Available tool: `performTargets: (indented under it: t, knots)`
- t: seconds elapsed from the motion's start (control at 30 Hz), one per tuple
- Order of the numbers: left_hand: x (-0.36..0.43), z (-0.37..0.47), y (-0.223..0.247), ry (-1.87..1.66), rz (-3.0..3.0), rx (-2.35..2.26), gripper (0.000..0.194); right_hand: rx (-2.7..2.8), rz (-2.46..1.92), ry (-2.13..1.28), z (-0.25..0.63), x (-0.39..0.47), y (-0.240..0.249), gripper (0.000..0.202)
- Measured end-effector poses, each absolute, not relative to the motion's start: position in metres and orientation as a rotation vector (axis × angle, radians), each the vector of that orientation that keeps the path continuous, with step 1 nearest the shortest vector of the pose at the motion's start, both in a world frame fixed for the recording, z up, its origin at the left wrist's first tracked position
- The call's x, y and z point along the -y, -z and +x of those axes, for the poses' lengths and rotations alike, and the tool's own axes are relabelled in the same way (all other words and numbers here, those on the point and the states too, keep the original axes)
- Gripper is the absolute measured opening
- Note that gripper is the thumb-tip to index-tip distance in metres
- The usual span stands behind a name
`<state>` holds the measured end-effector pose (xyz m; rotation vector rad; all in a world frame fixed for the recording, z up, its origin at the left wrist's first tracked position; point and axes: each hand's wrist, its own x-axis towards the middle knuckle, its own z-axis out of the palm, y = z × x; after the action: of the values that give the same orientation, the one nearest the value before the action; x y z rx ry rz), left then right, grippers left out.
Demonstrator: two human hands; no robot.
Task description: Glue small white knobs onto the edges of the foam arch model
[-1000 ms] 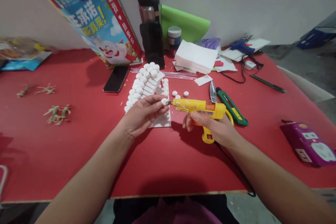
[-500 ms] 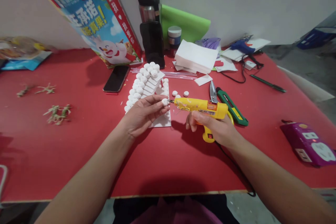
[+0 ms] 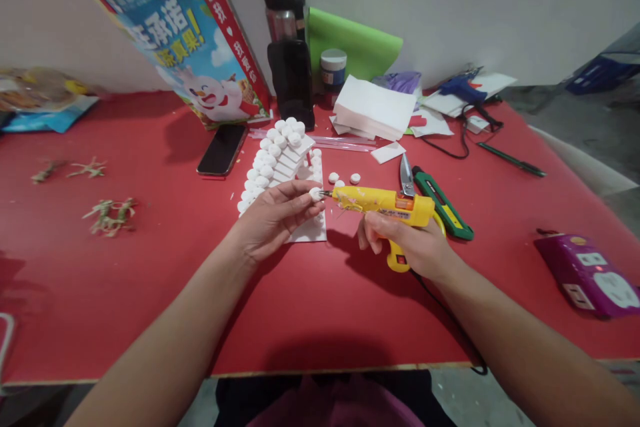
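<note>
Between the thumb and fingers of my left hand (image 3: 273, 217) is a small round white piece (image 3: 315, 194), pinched at its edge. My right hand (image 3: 407, 240) grips a yellow hot glue gun (image 3: 383, 203) by its handle, and the nozzle points left, at or touching the white piece. Behind my left hand stands a white model staircase (image 3: 285, 163) on a white base, its side lined with similar round white pieces; my hand hides its lower part. A few loose white pieces (image 3: 355, 179) lie just beyond the glue gun.
A green utility knife (image 3: 443, 203) and a scissor-like blade (image 3: 407, 175) lie behind the glue gun. A phone (image 3: 223, 149) rests left of the model. At right sits a purple power socket box (image 3: 587, 273). Bottles, a box and white sheets (image 3: 375, 107) line the back.
Both hands keep almost the same position, with the nozzle still at the white piece. The fingers of my right hand below the glue gun shift slightly.
</note>
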<state>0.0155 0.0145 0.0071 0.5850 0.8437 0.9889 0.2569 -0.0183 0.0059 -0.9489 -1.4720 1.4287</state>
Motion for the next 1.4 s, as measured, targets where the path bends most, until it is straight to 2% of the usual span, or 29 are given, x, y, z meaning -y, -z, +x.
performTargets:
  t: [0.5, 0.83, 1.0, 1.1, 1.23, 1.4]
  knots:
    - [-0.015, 0.016, -0.009, -1.03, 0.541, -0.869, 0.028, 1.458, -0.954, -1.444, 0.255, 0.019, -0.005, 0.053]
    - [-0.014, 0.016, -0.001, -1.163, 0.782, -0.932, 0.033, 1.442, -0.934, -1.468, 0.255, 0.018, -0.007, 0.053]
    - [-0.011, 0.008, -0.014, -1.108, 1.162, -1.138, 0.029, 1.408, -0.881, -1.478, 0.26, 0.017, -0.009, 0.05]
    - [-0.006, -0.001, -0.031, -0.981, 1.698, -1.266, 0.019, 1.353, -0.87, -1.455, 0.263, 0.014, -0.012, 0.051]
    - [0.007, -0.009, -0.042, -0.754, 2.31, -1.215, 0.013, 1.268, -0.872, -1.43, 0.264, 0.011, -0.016, 0.049]
    - [0.022, -0.016, -0.027, -0.71, 2.474, -1.206, 0.014, 1.266, -0.896, -1.425, 0.264, 0.012, -0.017, 0.049]
